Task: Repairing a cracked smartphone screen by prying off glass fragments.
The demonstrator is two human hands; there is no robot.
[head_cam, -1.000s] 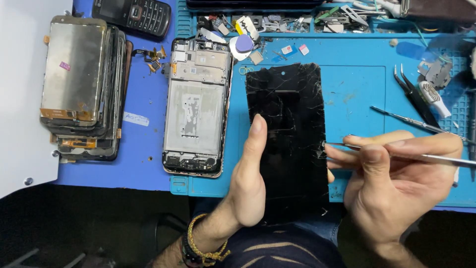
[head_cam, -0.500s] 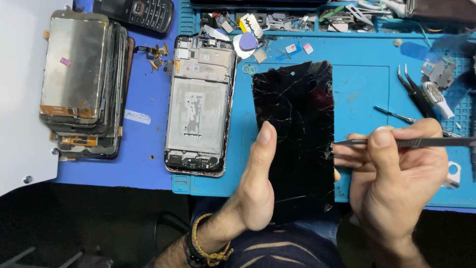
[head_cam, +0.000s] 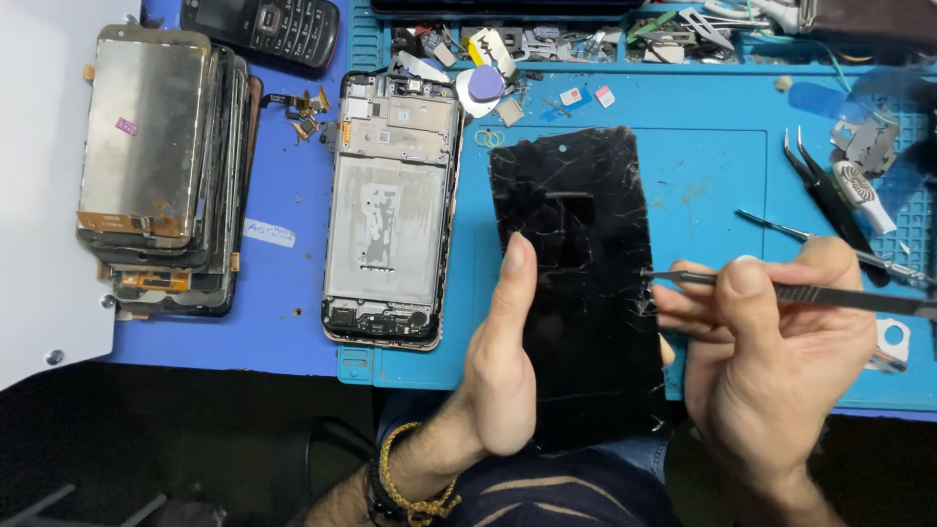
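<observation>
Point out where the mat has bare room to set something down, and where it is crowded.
Bare blue mat lies between the cracked black screen and the black tweezers. Another bare strip lies between the stack of old screens and the opened phone frame. The tray of small parts along the far edge is crowded.

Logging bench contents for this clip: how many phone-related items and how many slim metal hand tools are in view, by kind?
Cracked black screen panel, in left hand: 1
Open phone frame: 1
Stack of old screens: 1
Keypad phone: 1
Metal blade tool, in right hand: 1
Black tweezers: 1
Thin metal probe: 1
Total: 7
</observation>
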